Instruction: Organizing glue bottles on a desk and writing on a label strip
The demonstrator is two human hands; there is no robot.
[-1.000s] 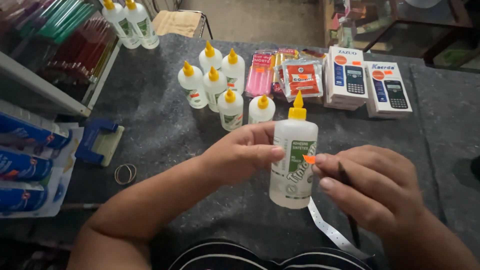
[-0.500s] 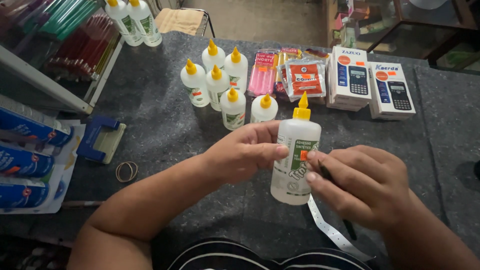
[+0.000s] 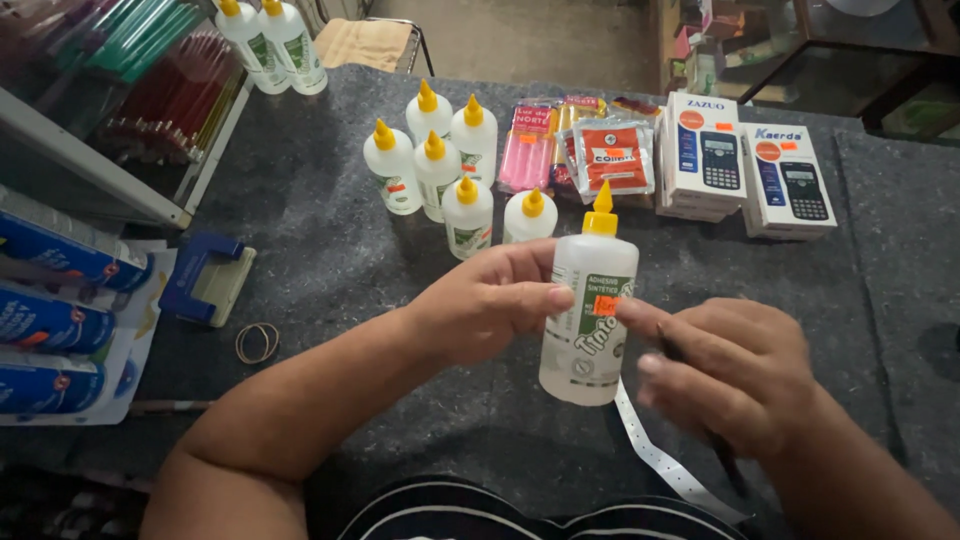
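Observation:
My left hand point(image 3: 490, 300) grips a clear glue bottle point(image 3: 588, 315) with a yellow nozzle, held upright above the grey table point(image 3: 330, 230). A small orange sticker point(image 3: 605, 305) sits on the bottle's label. My right hand point(image 3: 725, 365) is just right of the bottle, its forefinger tip touching the sticker's edge, and a dark pen-like thing lies in its fingers. A white strip of sticker backing point(image 3: 655, 450) trails down below the bottle.
Several more glue bottles point(image 3: 440, 175) stand behind, two more point(image 3: 275, 35) at the far left corner. Pink and red packets point(image 3: 575, 150) and two calculator boxes point(image 3: 745, 165) lie at the back right. A blue stapler-like tool point(image 3: 205, 280), a rubber band point(image 3: 257, 342) and a shelf of pens point(image 3: 120, 110) are at left.
The orange sticker went from my right fingertip onto the bottle's label. My right hand now draws slightly back from it; the bottle stayed almost still.

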